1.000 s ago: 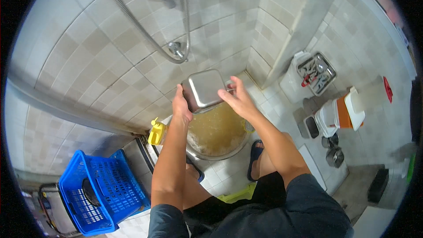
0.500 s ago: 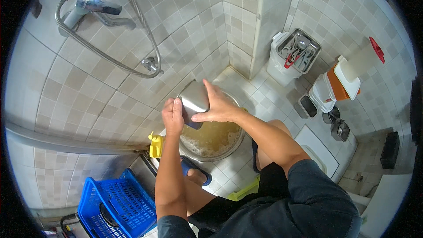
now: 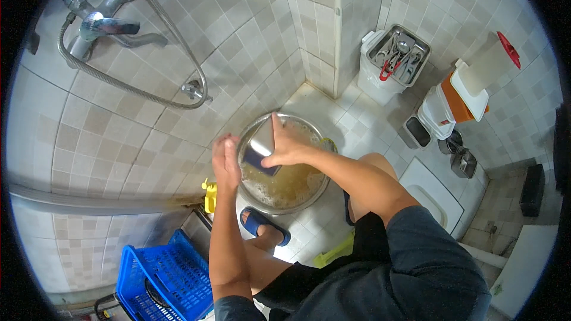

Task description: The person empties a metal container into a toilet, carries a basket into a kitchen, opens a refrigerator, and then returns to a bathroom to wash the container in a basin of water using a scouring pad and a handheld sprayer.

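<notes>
Over a large round metal basin [image 3: 324, 187] of cloudy, foamy water, my right hand [image 3: 291, 144] is closed on a rectangular stainless steel container [image 3: 262, 141]. The container is tilted, and its dark opening faces down toward me. My left hand [image 3: 226, 163] is just left of the container, apart from it, with the fingers raised, slightly blurred and holding nothing. Something yellow-green [image 3: 328, 145] sits at the basin's right rim, partly hidden by my forearm.
A yellow bottle [image 3: 210, 196] and a blue crate [image 3: 169, 279] stand on the left. At the right are a white bin topped by a utensil tray [image 3: 397, 56], stacked tubs [image 3: 437, 110], small metal containers [image 3: 463, 163] and a squat toilet [image 3: 431, 199]. A hose [image 3: 128, 83] hangs from the tap.
My left hand has come off the metal container and moved slightly left and down. The container has dropped lower over the basin in my right hand. The whole view has shifted a little.
</notes>
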### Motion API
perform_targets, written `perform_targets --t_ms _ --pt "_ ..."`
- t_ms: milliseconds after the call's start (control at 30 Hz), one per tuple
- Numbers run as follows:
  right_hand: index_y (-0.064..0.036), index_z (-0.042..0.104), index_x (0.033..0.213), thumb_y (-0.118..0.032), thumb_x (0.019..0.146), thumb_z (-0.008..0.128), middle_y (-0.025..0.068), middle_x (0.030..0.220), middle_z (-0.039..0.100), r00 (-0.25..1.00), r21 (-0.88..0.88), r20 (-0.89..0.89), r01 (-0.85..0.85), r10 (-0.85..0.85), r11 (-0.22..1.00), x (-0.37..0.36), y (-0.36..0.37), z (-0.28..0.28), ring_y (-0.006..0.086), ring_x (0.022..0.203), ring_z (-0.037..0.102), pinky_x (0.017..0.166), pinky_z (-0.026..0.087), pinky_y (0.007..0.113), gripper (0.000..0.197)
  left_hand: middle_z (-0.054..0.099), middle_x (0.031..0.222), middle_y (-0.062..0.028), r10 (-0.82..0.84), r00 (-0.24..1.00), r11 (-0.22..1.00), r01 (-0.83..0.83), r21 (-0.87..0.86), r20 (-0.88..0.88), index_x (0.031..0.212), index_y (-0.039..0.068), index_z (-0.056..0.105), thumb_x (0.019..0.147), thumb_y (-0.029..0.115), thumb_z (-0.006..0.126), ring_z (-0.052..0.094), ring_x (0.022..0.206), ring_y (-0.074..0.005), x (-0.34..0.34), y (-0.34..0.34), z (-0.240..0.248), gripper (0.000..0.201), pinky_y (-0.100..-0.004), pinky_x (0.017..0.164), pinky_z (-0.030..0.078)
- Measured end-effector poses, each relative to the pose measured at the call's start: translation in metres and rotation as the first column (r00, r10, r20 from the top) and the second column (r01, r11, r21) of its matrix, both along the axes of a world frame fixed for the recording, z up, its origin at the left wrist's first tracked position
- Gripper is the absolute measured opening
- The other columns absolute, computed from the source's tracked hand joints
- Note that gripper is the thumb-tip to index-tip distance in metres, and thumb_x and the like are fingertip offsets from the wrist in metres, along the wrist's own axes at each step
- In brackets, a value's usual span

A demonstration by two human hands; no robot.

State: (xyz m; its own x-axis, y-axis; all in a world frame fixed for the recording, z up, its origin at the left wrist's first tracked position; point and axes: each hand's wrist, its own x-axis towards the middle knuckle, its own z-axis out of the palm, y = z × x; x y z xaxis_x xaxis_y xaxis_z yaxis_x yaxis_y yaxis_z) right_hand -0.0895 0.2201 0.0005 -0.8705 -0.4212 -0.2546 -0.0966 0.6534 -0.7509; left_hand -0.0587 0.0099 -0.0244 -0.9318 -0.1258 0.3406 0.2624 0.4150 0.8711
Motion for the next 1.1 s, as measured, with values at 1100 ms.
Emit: perform_targets --t_ms 1100 --pt "0.0060 0.065 0.113 -0.039 0.056 0.088 0.0222 0.116 0.065 0.971 0.169 0.222 -0.131 0.091 0.977 0.028 0.022 -0.053 0.0334 0.107 0.063 0.095 0.049 0.041 0.076 0.055 0.123 -0.0250 0.268 0.881 0.921 -0.116 -0.373 0.389 0.116 -0.004 0.063 0.089 0.032 0.068 0.054 0.114 -0.0358 -0.001 -0.071 -0.022 0.045 -0.0405 0.097 0.044"
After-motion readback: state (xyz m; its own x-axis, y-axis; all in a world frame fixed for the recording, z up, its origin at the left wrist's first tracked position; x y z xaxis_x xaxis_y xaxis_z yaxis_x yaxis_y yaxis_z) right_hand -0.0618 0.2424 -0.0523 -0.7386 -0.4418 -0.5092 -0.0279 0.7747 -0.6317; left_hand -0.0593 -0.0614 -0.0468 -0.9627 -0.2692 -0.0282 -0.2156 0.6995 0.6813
